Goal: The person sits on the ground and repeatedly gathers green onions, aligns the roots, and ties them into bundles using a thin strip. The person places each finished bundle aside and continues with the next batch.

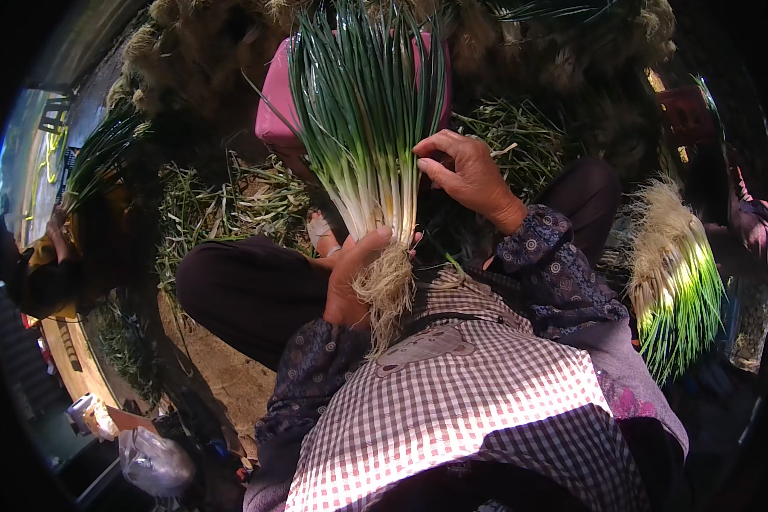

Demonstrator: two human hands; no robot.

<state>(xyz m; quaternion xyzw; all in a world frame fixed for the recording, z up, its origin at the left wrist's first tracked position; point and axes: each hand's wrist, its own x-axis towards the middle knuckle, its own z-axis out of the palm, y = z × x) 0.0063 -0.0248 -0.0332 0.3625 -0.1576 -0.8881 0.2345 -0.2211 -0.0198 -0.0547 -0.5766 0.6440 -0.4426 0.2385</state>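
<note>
A bunch of green onions lies fanned out before me, its dark green leaves resting over a pink padded stool. My left hand is closed around the white stems just above the roots, and the pale, stringy roots hang down toward my checked apron. At the right edge of the bunch, my right hand has its thumb and forefinger close together on an outer stalk; whether they pinch it cannot be told.
Cut leaves and trimmings litter the ground around my legs. At right lies another bunch of green onions. Further left a person's hand holds more green onions. A plastic bag sits at lower left.
</note>
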